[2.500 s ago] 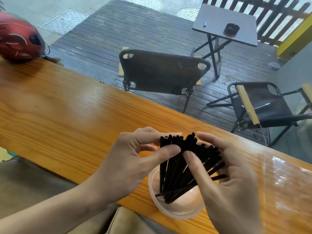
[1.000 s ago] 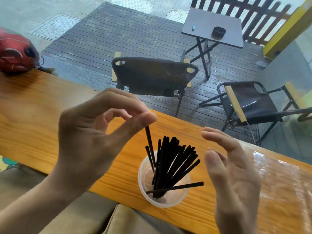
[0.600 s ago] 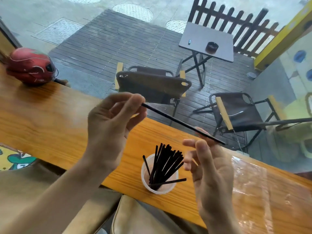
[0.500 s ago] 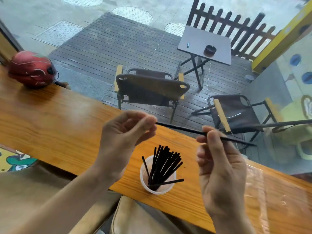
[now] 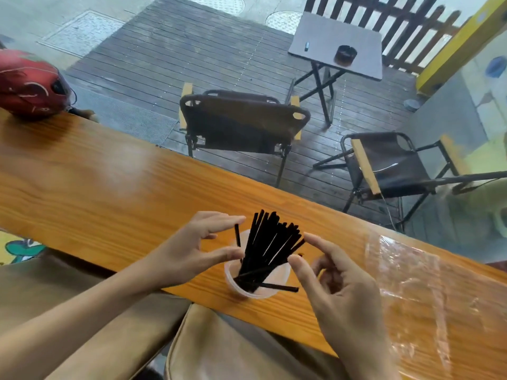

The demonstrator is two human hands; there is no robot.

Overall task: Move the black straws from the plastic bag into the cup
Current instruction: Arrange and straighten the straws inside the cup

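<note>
a: two hands flank the cup (image 5: 256, 281), one per side. left hand (image 5: 189, 253) sits left of the straws (image 5: 270, 249), fingers mostly straight, thumb and forefinger spread wide, so that grip is apart and holds nothing.

b: touching any straw?

a: forefinger tip is just beside the top of one lone straw (image 5: 237, 238) that stands away from the bunch. contact, cannot tell.

b: right hand?

a: right hand (image 5: 337, 286) is right of the cup, thumb and forefinger apart, other fingers loosely curled. forefinger tip is right at the tips of the rightmost straws. nothing held, grip apart.

b: where are the straws?

a: all in the clear plastic cup, standing and leaning up to the right in a fan. one straw lies across the rim, its end poking out to the right. cup stands on the wooden desk (image 5: 109, 198) near its close edge.

b: and the bag?

a: plastic bag (image 5: 419, 292) lies flat on the desk, right of the right hand, apart from the cup. no straws seen in it.

b: other stuff?

a: red helmet (image 5: 30, 83) at the far left end of the desk. beyond the desk, wooden decking with two folding chairs (image 5: 241, 124) and a small grey table (image 5: 337, 45) with a dark ashtray (image 5: 345, 54) on it.
</note>
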